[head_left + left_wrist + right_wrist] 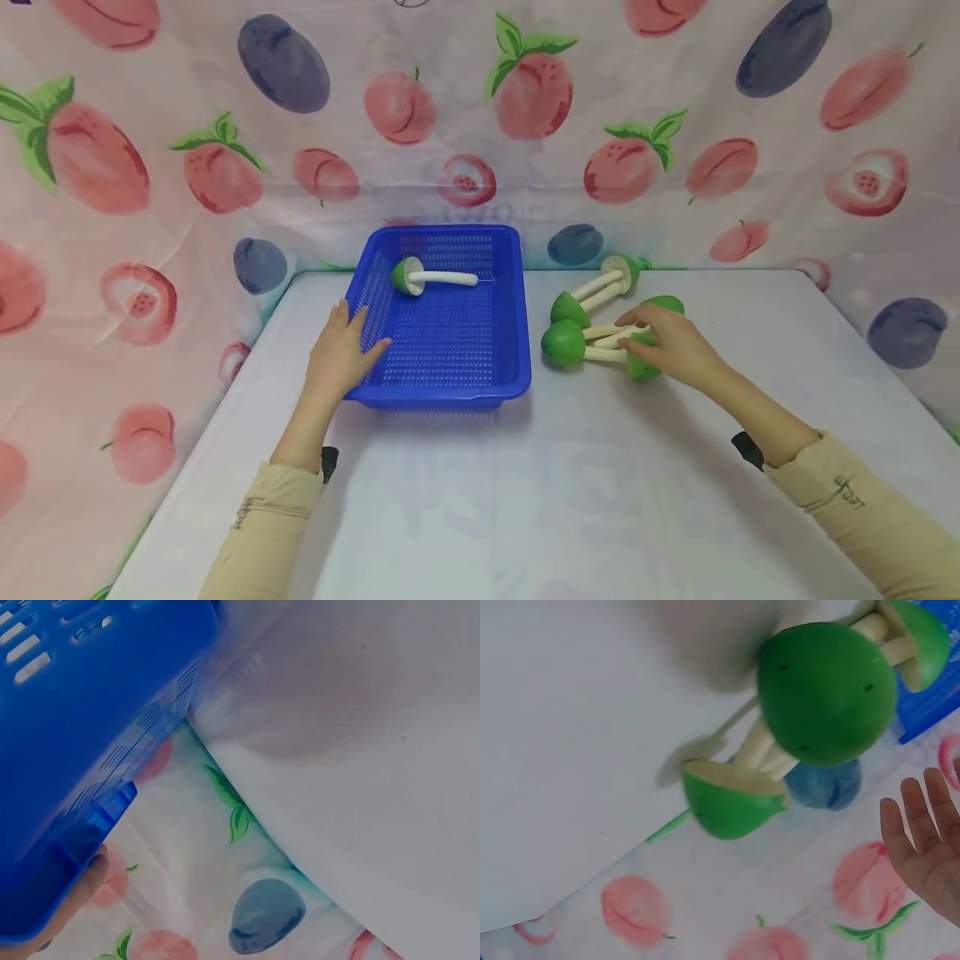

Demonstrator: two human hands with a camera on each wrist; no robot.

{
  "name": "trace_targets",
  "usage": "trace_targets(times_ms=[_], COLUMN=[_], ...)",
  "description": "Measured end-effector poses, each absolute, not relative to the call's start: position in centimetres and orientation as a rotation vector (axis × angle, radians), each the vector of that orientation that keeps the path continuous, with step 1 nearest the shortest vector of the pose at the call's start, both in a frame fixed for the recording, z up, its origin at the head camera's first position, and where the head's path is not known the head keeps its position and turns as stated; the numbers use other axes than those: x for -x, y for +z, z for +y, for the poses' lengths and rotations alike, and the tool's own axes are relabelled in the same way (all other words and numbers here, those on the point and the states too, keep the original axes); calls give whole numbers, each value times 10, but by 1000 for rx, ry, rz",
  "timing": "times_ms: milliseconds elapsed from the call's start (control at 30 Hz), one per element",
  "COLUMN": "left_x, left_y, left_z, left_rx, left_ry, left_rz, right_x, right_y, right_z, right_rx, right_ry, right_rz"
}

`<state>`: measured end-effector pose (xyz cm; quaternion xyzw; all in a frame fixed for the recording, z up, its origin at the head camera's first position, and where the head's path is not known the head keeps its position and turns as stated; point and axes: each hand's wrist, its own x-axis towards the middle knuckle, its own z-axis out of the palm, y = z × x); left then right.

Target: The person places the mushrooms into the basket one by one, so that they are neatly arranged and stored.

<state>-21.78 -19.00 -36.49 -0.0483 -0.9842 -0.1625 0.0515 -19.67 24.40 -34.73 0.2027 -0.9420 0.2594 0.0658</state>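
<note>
My left hand (337, 350) rests at the left rim of a blue plastic basket (517, 333), fingers fairly straight and thumb reaching over the inside. In the left wrist view, fingers (84, 889) show beside the basket's rim (112, 806). One toy mushroom (442, 277), green-capped with a white stem, lies inside toward the back. Over a pile of several similar mushrooms (564, 343) on the right, my right hand (667, 337) hovers with thumb and fingers apart. The right wrist view shows that hand (930, 840) with fingers extended, apart from a large green cap (825, 694).
A white table (600, 500) carries the basket and the mushroom pile, which lies just right of the basket. Behind the table hangs a fruit-printed cloth (465, 100), also along the left side.
</note>
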Motion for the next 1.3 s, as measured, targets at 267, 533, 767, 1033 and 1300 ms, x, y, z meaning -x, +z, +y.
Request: trace_targets(times_ms=[267,533,767,1033,1300], left_x=[216,219,217,215,217], left_y=[-366,-364,-365,-364,-366], left_z=[-192,-189,-192,-196,-193], left_rx=[156,175,154,132,163], left_ry=[-496,-484,-485,-497,-511], left_rz=[-2987,-2980,-2990,-2989,-2981], right_x=[206,217,224,226,219], right_y=[-358,-368,-373,-379,-379], right_z=[270,283,282,275,277], right_rx=[-648,-669,-631,-594,-574], right_ry=[726,810,865,906,882], right_rz=[-2956,-3047,-3107,-3176,-3132])
